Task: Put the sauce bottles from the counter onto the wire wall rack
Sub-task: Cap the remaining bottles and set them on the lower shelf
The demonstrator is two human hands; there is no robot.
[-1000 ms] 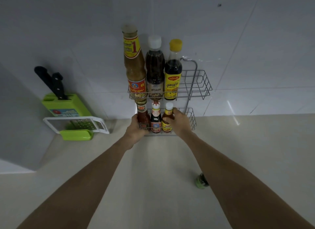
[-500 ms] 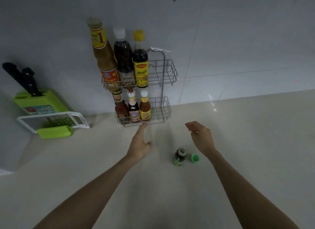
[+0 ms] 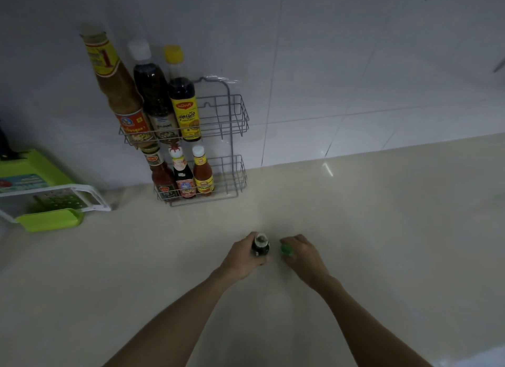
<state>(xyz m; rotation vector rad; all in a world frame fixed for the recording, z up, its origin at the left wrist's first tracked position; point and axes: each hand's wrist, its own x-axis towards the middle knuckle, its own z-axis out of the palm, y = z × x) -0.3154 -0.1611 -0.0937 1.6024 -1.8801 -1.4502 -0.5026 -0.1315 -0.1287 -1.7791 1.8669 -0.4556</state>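
Note:
A grey two-tier wire wall rack (image 3: 232,115) hangs on the tiled wall. Its upper shelf holds three tall bottles, among them a yellow-capped dark sauce bottle (image 3: 183,104). Three small sauce bottles (image 3: 185,175) stand on the lower shelf. On the cream counter a small dark uncapped bottle (image 3: 261,245) stands upright, with my left hand (image 3: 240,257) wrapped around its left side. Just to its right, my right hand (image 3: 303,254) closes its fingers on a small green cap (image 3: 287,249).
A green knife block with a white grater (image 3: 46,200) sits at the left edge of the counter (image 3: 382,230). The right halves of both rack shelves hold nothing.
Both hands have pulled back from the rack to the near counter. The left hand has taken hold of the small dark bottle and the right hand has closed on the green cap.

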